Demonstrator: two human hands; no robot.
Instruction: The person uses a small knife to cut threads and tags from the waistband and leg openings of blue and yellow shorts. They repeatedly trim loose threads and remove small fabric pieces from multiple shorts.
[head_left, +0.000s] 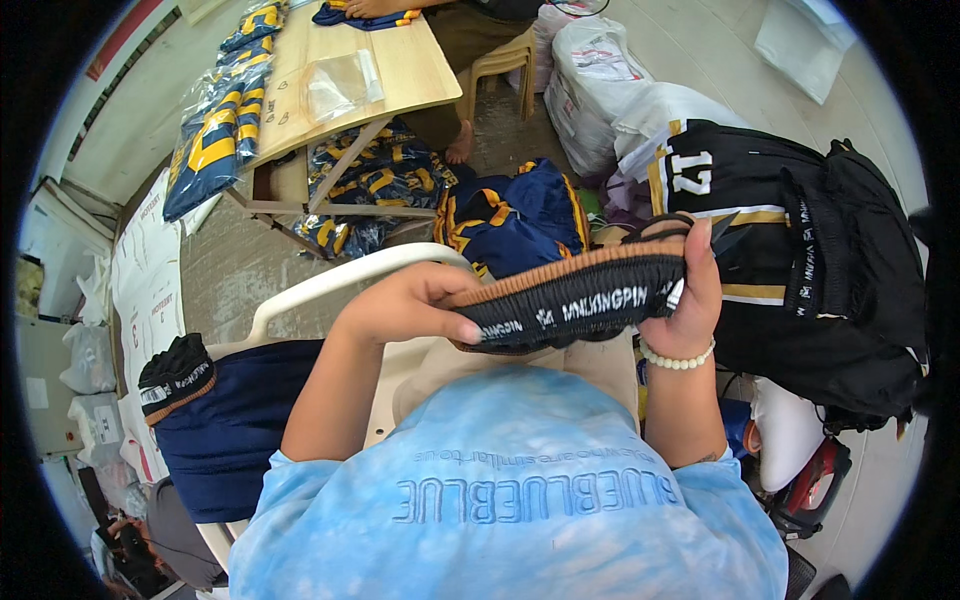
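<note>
Both hands stretch a black elastic waistband with a brown edge (570, 300) across the lap; it bears white lettering. My left hand (420, 304) pinches its one end between thumb and fingers. My right hand (679, 300), with a beaded bracelet at the wrist, grips the other end. A dark pointed blade (726, 238) and a black cord stick out by the right fingers; how the blade is held is hidden. A similar rolled waistband (178, 379) lies on navy fabric (232, 427) over the chair's left side.
Black garments with gold and white stripes (825, 315) are heaped at the right. Ahead stands a wooden table (292, 142) with bagged navy garments (214, 142); another person's hand (371, 7) rests there. A navy garment pile (517, 217) and white plastic sacks (592, 90) lie beyond my hands.
</note>
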